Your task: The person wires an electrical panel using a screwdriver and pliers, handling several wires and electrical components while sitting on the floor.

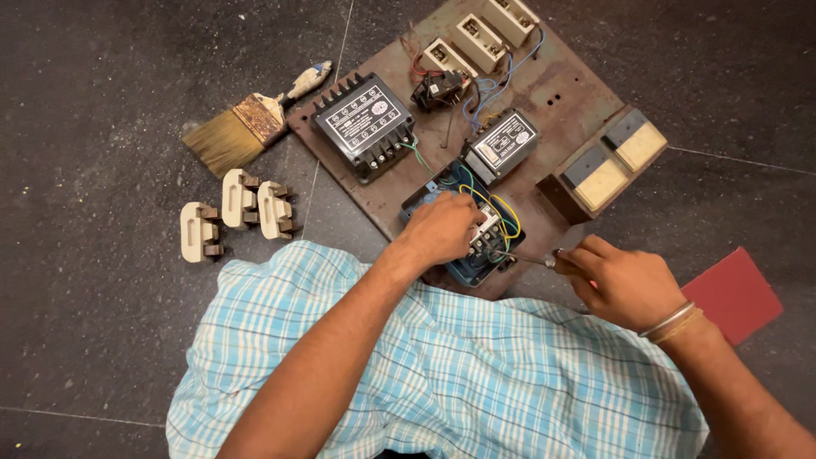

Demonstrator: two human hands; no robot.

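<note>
A rusty metal board [561, 93] lies on the dark floor with electrical parts fixed to it. My left hand [442, 228] rests on a blue open switch box [463, 255] with yellow, green and blue wires [501, 212], fingers pressing at its terminals. My right hand [620, 280] grips a screwdriver [531, 259] whose tip points left into the box's terminals. A black meter [364, 123] and a smaller grey meter [501, 143] sit just beyond the box.
Three cream fuse holders [480, 38] line the board's far edge; a two-part cream block [608, 166] sits at its right. A paintbrush [238, 127] and three loose cream fuse carriers [238, 212] lie left. A red card [735, 293] lies right.
</note>
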